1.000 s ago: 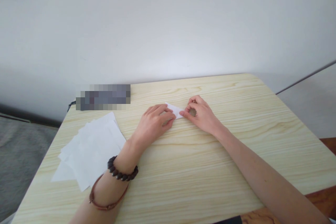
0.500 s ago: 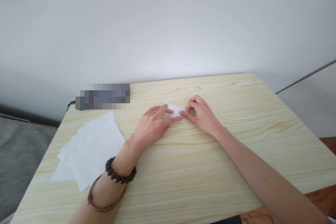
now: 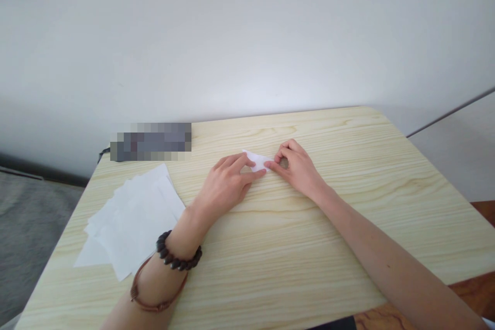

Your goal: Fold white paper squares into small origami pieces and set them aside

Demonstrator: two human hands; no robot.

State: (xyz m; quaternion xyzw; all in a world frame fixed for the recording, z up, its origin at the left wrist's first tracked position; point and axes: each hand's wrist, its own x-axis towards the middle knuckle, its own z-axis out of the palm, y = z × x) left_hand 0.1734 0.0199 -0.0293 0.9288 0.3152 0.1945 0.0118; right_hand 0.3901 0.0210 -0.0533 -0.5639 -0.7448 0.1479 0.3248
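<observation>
A small folded piece of white paper (image 3: pixel 258 159) lies on the wooden table (image 3: pixel 270 258), in the middle of the view. My left hand (image 3: pixel 228 180) has its thumb and index finger on the paper's left and near edges, pressing it. Pinched between the thumb and bent fingers of my right hand (image 3: pixel 296 167) is the paper's right end. The tips of both thumbs are close together over the paper. The underside of the paper is hidden.
Several loose white sheets (image 3: pixel 135 221) lie fanned out on the left of the table, beside my left forearm. A blurred dark object (image 3: pixel 154 143) sits at the back left edge. Behind the table rises a white wall (image 3: pixel 247 36).
Both hands stay on the paper in nearly the same place. My left thumb has drawn back slightly to the left along the near edge.
</observation>
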